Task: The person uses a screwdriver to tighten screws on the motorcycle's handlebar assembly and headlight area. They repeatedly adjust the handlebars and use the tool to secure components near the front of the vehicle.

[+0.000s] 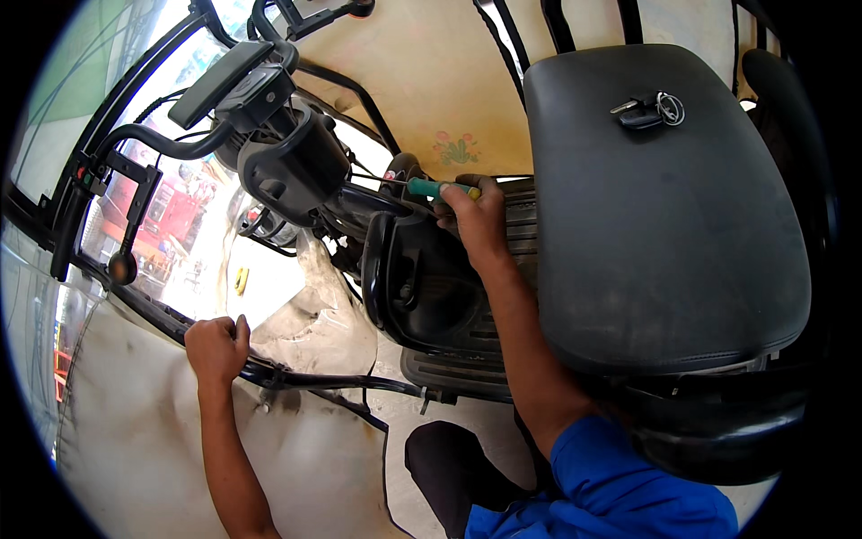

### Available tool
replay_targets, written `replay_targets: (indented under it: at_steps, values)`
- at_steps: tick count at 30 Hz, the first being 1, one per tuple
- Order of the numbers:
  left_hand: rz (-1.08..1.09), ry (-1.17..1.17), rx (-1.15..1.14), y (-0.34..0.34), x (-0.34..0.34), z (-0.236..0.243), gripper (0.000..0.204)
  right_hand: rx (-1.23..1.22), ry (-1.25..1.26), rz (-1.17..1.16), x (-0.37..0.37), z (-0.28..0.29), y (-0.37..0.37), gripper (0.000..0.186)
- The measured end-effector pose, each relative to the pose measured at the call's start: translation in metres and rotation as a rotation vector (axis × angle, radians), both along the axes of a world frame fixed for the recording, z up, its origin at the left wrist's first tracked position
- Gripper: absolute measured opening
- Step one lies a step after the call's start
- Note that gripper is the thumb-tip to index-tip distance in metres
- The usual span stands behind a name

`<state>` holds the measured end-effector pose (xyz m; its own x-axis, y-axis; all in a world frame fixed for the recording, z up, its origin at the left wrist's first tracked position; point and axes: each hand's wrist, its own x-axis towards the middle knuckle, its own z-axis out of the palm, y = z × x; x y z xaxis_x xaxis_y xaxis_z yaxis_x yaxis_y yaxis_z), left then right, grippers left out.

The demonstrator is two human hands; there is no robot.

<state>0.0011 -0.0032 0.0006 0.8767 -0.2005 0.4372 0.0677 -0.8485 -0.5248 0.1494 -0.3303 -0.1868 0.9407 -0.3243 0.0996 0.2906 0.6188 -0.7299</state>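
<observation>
My right hand [476, 213] is closed round the green and yellow handle of a screwdriver [424, 187]. Its thin shaft points left toward the black steering column [364, 199] of a covered scooter-like vehicle; I cannot make out what the tip touches. At the lower left, my left hand [215, 349] is closed over the black frame tube [274, 375] along the edge of the pale cover. Above and between my hands are the handlebar [166, 144] and the black front housing [296, 171].
A black padded seat [669, 216] fills the right side, with a bunch of keys [648, 111] lying on it. Below the column is a ribbed black footboard [458, 364]. Beige cover panels [422, 81] enclose the far side. A brake lever [139, 207] sticks out at the left.
</observation>
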Motion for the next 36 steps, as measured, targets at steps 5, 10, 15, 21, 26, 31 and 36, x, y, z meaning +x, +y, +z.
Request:
replay_targets:
  at_steps: [5,10,15,21,26,31,36]
  values:
    - [0.001,-0.004,0.015,0.002,0.000,0.000,0.037,0.002,0.028,0.084,0.002,-0.002,-0.004,0.037]
    - [-0.004,-0.002,-0.001,0.000,-0.001,0.000,0.037,-0.018,-0.008,0.038,0.000,-0.003,-0.002,0.039]
    - [0.005,0.000,0.006,0.000,0.000,0.000,0.037,0.026,0.030,0.050,0.000,0.001,-0.002,0.038]
    - [-0.002,-0.004,-0.012,0.000,-0.001,0.001,0.037,-0.016,-0.009,0.037,0.000,-0.001,-0.001,0.039]
    - [0.009,-0.004,0.009,0.003,0.001,0.000,0.037,-0.027,0.033,0.096,-0.003,0.002,-0.006,0.039]
    - [0.013,-0.003,-0.009,0.001,0.000,-0.001,0.038,0.003,0.010,0.050,-0.003,0.000,-0.004,0.039]
    - [0.010,-0.002,0.001,0.001,0.001,0.000,0.038,0.040,0.026,0.047,-0.002,0.002,-0.002,0.039]
